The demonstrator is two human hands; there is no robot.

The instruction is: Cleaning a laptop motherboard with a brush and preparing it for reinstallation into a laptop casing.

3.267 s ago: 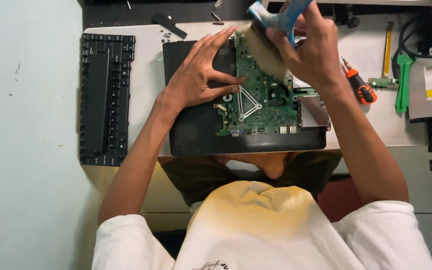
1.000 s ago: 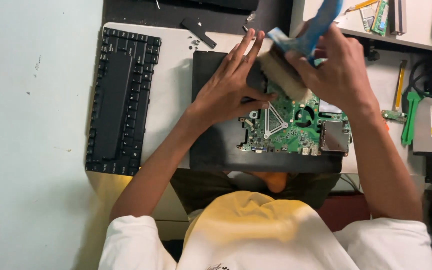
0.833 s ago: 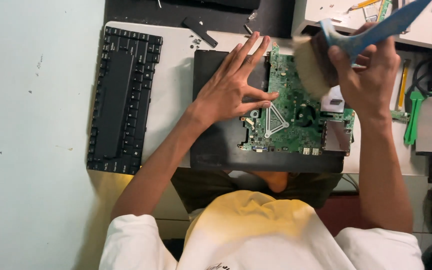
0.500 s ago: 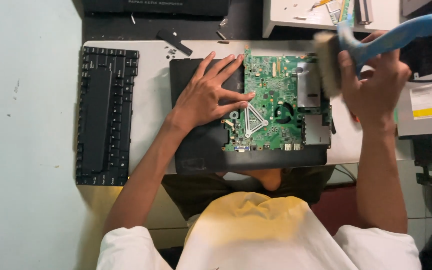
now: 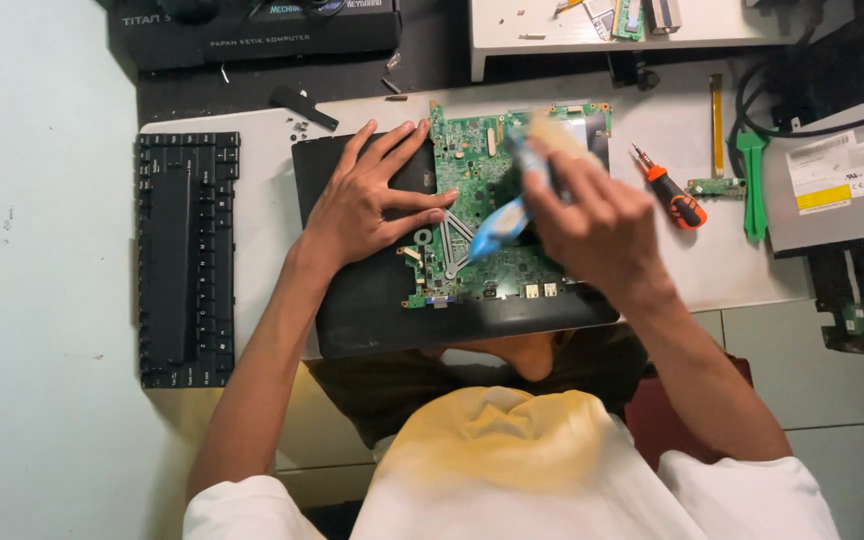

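Green circuit board (image 5: pixel 482 190); bare, densely populated

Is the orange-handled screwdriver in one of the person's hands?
No, the orange-handled screwdriver lies on the table, apart from the right hand, which holds a blue-handled brush.

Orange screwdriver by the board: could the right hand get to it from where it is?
Probably yes: the orange screwdriver lies uncovered just beside the right hand, but that hand holds a blue-handled brush.

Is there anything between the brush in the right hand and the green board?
Nothing visible. The right hand holds the brush directly over the green board, bristles at its upper part. The left hand lies flat on the black case at the board's left edge, beside the brush, not under it.
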